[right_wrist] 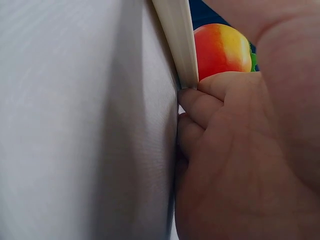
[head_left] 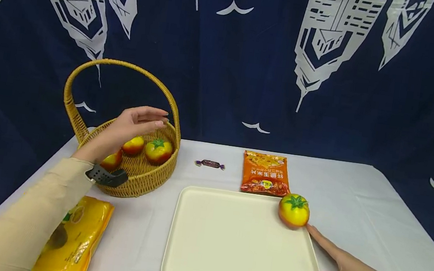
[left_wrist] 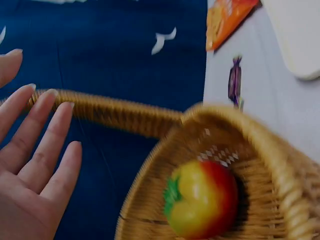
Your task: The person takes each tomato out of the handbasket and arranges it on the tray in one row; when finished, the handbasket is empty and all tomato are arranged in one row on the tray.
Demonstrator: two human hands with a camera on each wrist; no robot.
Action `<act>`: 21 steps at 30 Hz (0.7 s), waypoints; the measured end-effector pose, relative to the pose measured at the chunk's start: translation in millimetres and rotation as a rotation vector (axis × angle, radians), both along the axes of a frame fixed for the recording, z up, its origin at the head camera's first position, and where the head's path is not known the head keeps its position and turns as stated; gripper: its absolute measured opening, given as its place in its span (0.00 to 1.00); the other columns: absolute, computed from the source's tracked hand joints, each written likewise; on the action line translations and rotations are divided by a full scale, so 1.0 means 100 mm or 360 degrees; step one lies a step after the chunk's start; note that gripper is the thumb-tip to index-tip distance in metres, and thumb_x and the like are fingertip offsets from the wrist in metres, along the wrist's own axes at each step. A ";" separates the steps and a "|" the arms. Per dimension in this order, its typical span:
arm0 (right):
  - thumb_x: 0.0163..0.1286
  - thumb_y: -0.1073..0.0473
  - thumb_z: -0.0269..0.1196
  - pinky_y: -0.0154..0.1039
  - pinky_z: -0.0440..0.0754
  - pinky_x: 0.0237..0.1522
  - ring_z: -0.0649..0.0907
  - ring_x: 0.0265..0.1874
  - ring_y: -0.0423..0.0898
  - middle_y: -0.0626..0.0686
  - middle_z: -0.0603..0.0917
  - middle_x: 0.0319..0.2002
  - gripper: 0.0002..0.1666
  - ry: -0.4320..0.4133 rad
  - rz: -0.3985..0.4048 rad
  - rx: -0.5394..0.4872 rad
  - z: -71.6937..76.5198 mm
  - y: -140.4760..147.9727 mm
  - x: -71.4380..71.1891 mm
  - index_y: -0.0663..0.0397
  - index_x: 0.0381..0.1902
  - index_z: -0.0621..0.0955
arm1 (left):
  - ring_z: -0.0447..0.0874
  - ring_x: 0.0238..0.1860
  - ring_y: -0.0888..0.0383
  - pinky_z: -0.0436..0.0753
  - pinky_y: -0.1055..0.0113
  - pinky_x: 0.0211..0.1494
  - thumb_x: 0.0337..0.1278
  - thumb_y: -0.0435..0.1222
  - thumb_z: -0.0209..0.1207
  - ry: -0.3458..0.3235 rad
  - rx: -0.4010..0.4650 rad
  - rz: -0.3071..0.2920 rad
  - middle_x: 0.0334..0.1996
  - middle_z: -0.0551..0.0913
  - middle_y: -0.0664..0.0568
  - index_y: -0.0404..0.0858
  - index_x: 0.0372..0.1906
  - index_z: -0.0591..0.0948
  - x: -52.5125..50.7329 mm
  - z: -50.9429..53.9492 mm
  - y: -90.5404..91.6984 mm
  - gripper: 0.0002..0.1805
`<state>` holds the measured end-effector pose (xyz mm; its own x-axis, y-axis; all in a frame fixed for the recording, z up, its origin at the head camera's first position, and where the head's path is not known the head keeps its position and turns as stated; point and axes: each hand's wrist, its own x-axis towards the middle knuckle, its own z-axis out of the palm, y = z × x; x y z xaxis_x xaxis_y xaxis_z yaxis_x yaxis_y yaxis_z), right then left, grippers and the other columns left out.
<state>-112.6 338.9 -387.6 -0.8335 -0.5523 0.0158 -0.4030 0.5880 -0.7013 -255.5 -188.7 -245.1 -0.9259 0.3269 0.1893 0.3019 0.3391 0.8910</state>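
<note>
My left hand (head_left: 136, 122) hovers over the wicker basket (head_left: 145, 183), fingers extended, holding nothing. In the left wrist view its fingers are spread beside the basket handle. Inside the basket lie several yellow-red tomatoes (head_left: 158, 151) with green tops. On the right, my right hand (head_left: 351, 270) touches the right edge of the cream tray (head_left: 243, 249), its thumb at the rim and index finger stretched towards the far corner. Another tomato (head_left: 294, 211) sits on that corner, close to the index fingertip. The right wrist view shows fingertips against the tray's side.
An orange snack bag (head_left: 265, 174) lies behind the tray, near its far edge. Left of the bag is a small wrapped candy (head_left: 210, 164). A yellow package (head_left: 77, 240) lies at the front left, partly behind my left sleeve. A dark blue curtain (head_left: 226, 63) hangs behind the table.
</note>
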 end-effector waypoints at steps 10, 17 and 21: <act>0.60 0.55 0.67 0.13 0.44 0.51 0.44 0.61 0.17 0.39 0.44 0.71 0.55 -0.0023 0.0008 0.0011 -0.03 0.01 0.02 0.48 0.75 0.45 | 0.67 0.61 0.51 0.62 0.55 0.64 0.65 0.42 0.55 -0.0133 0.0114 0.0076 0.63 0.67 0.39 0.34 0.66 0.66 -0.30 -0.34 -0.19 0.29; 0.59 0.55 0.67 0.13 0.45 0.51 0.45 0.61 0.18 0.41 0.45 0.72 0.55 0.0019 0.0011 -0.0003 0.00 -0.01 0.01 0.48 0.75 0.46 | 0.62 0.64 0.49 0.60 0.56 0.65 0.66 0.39 0.54 -0.0171 0.0156 0.0013 0.66 0.63 0.40 0.33 0.68 0.62 -0.39 -0.42 -0.25 0.29; 0.59 0.52 0.68 0.13 0.45 0.51 0.46 0.60 0.17 0.58 0.48 0.72 0.55 -0.0012 -0.0049 0.0012 0.03 -0.02 0.01 0.45 0.75 0.48 | 0.60 0.65 0.49 0.59 0.54 0.65 0.66 0.37 0.54 -0.0235 0.0203 -0.0026 0.67 0.61 0.40 0.32 0.69 0.60 -0.43 -0.48 -0.29 0.30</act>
<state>-111.2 337.0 -384.4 -0.8500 -0.5267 0.0057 -0.3797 0.6053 -0.6997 -298.0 -217.4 -292.8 -0.9416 0.3239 0.0926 0.1691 0.2165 0.9615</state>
